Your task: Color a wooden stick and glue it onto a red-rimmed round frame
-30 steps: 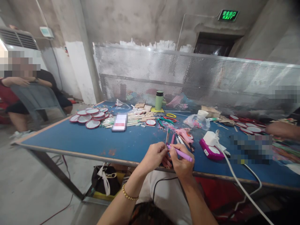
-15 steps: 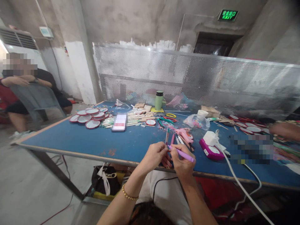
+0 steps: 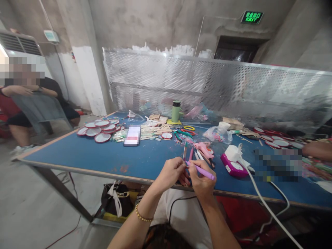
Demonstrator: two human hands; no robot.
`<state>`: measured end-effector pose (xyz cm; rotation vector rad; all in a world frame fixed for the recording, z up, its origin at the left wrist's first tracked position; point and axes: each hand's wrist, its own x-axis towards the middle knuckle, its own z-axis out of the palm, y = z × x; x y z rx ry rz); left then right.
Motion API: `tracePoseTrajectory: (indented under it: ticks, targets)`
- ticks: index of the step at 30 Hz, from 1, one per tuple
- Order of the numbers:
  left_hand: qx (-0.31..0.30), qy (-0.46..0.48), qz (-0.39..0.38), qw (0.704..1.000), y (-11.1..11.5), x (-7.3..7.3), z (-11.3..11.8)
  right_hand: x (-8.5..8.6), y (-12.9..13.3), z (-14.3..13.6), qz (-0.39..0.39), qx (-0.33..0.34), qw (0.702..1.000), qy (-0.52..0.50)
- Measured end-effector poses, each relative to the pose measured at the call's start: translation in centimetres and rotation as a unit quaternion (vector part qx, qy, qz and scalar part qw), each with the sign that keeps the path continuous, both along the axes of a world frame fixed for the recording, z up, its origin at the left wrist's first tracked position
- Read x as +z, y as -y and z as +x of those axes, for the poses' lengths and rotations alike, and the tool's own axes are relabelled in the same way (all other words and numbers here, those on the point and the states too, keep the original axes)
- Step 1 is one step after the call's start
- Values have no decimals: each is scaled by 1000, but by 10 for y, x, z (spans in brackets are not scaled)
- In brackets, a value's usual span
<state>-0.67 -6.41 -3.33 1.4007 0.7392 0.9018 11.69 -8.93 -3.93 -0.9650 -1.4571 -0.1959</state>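
Near the table's front edge, my right hand (image 3: 201, 180) is closed round a purple marker pen (image 3: 206, 172), its tip end pointing left toward my other hand. My left hand (image 3: 173, 172) pinches a flat wooden stick (image 3: 185, 152) that stands up from the fingers and has a green end. The pen's tip meets the stick's lower part, or comes very close to it; my fingers partly hide the spot. Just beyond my hands lie a darker purple pen (image 3: 191, 154), a white pen (image 3: 199, 155) and a pink glue gun (image 3: 204, 149).
On the blue table (image 3: 77, 155) lie white discs with red rims (image 3: 93, 132), a phone (image 3: 132, 135), many wooden sticks, pliers and a plastic bag (image 3: 219, 135). A green bottle (image 3: 176, 111) stands behind. A magenta power block (image 3: 233, 167) trails a white cable. A co-worker's hand (image 3: 316, 149) is at far right.
My hands, the pen and the stick stay nearly in place. The co-worker's hand at far right has shifted slightly, and the seated person's head at left has moved a little.
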Motion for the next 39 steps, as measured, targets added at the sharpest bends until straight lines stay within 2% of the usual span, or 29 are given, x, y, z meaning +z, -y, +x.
tracePoseTrajectory:
  ticks: [21,39]
  targets:
    - [3,-7,9,1000,-1,1,-1,-2,-1,0,-15,26,1000,7]
    - [1,-8,8,1000,0,1,-1,1,1,0,-20,11,1000,15]
